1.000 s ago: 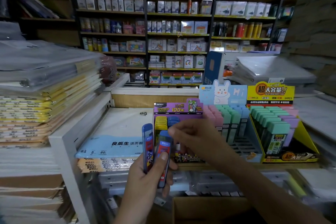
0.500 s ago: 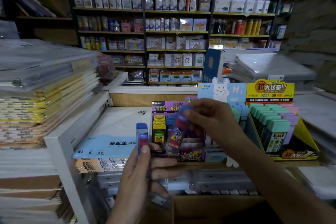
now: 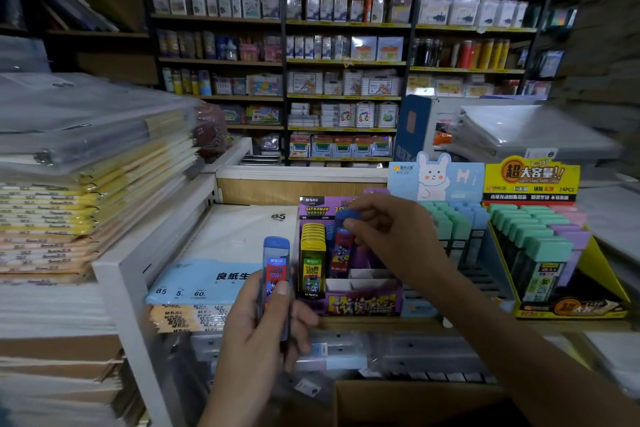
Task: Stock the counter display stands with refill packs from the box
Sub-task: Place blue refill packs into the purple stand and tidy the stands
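Your single head-worn wide-angle camera looks forward and down, close over the purple display stand (image 3: 360,305) at lower centre of frame, with the stocked wall shelves (image 3: 346,62) facing you well beyond it.

Left hand (image 3: 258,326) grips refill pack (image 3: 276,262), right hand (image 3: 393,234) pinches second pack (image 3: 342,251)

Three display stands (image 3: 349,303) side by side; notebook stacks (image 3: 83,191) left.

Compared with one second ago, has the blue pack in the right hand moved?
Yes. The blue pack left the left hand, which holds another pack, going up and right into the purple stand beside the yellow packs; the right hand pinches its top.
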`<state>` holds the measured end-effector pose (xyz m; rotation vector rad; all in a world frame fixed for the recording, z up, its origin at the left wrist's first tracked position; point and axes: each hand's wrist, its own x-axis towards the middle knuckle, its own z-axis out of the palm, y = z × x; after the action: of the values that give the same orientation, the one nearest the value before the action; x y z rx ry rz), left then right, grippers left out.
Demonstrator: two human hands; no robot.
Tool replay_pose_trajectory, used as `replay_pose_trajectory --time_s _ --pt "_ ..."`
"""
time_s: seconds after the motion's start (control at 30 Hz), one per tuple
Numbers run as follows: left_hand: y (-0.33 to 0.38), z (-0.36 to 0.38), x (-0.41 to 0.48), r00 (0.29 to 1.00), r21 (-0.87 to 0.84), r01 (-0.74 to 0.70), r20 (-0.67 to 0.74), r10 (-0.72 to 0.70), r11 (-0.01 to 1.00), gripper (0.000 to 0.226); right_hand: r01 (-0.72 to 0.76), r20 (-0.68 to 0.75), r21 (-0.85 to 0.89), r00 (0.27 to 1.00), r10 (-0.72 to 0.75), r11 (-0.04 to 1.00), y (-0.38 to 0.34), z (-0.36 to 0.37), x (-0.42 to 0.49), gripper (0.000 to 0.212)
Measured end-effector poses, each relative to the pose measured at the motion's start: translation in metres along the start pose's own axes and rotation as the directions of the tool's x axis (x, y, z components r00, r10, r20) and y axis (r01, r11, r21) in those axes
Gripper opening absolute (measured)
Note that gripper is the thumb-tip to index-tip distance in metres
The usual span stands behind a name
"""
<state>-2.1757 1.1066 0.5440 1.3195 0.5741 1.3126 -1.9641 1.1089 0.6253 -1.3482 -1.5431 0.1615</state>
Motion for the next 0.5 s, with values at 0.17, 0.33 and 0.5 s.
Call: replay_pose_trajectory --time_s 0.17,0.33,0.5 --pt "0.003 -0.001 0.001 1.000 0.006 0.003 -0.018 -0.003 1.000 0.023 0.075 0.000 -0.139 0.997 -0.076 0.988 0.004 0.009 -0.003 0.015" --pt "0.005 0.000 0.002 0.999 0.027 -0.022 -0.049 0.024 0.999 0.020 0.142 0.004 -0.224 0.989 -0.144 0.964 0.010 0.018 -0.008 0.018" --pt "0.007 -0.003 0.006 0.998 0.064 -0.040 -0.038 0.043 0.997 0.019 0.119 0.012 -0.226 0.993 -0.119 0.967 0.014 0.021 -0.012 0.023"
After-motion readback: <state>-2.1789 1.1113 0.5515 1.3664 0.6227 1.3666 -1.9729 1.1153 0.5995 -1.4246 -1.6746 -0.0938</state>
